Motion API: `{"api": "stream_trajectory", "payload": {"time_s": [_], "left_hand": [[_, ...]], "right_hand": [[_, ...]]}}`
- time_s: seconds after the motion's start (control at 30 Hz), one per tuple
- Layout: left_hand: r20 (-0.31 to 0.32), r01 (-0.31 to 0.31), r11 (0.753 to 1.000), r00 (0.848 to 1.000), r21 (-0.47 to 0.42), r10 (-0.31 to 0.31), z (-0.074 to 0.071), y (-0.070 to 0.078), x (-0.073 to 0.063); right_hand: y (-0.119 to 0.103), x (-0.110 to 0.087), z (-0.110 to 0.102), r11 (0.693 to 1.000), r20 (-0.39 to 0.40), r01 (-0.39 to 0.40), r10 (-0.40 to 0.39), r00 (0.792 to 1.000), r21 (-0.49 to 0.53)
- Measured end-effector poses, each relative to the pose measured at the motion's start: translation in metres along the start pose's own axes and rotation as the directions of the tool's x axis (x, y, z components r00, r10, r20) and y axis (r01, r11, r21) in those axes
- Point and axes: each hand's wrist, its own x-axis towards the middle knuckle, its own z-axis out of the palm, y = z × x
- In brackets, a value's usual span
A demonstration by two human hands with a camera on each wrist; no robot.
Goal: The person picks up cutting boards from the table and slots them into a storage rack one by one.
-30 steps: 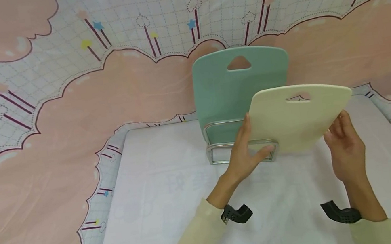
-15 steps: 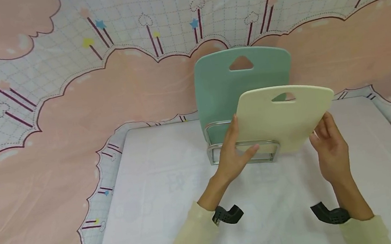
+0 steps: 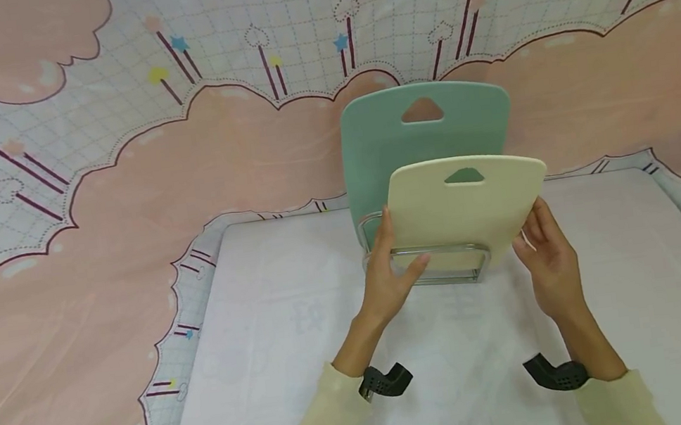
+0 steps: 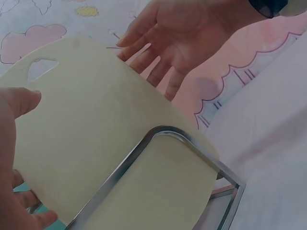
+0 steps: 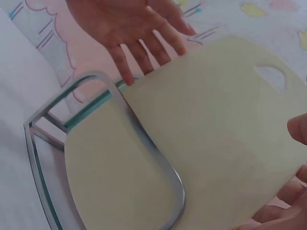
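A cream cutting board (image 3: 461,205) leans slightly to the right, its lower part behind the front loop of a metal wire rack (image 3: 441,250). Behind it, a larger teal cutting board (image 3: 363,139) stands upright in the same rack. My left hand (image 3: 384,281) touches the cream board's left edge, thumb apart in front. At the opposite edge, my right hand (image 3: 554,268) supports the board with extended fingers. In the left wrist view, the right hand's fingers (image 4: 158,72) lie straight along that edge. The right wrist view shows the left fingers (image 5: 139,55) similarly extended.
The rack stands on a white-covered table (image 3: 282,361) near its back edge. A patterned pink and white cloth (image 3: 183,175) hangs behind and around the table. Each wrist wears a black camera band, on the left (image 3: 387,381) and on the right (image 3: 556,372).
Both hands have moved left with the cream cutting board, bringing it further across behind the rack's front loop and in front of the teal board. The rack and teal board have stayed put.
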Motion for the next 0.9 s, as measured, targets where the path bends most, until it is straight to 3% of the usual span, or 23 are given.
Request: {"api": "stream_trajectory", "payload": {"time_s": [0.27,0.53,0.9], "left_hand": [[-0.059,-0.011,1.000,0.998,0.015,0.012,-0.009,-0.004,-0.011],[-0.096,-0.022,1.000,0.995,0.011,0.023,-0.012,-0.012,-0.018],[-0.083,0.015,1.000,0.996,0.023,-0.013,-0.017,-0.022,-0.021]], "right_hand": [[0.006,0.004,0.012,0.996,0.033,-0.020,0.023,0.999,-0.086],[0.013,-0.002,0.020,0.994,0.046,-0.074,0.078,0.996,-0.084],[0.025,-0.009,0.026,0.978,0.042,-0.116,0.125,0.991,-0.173]]}}
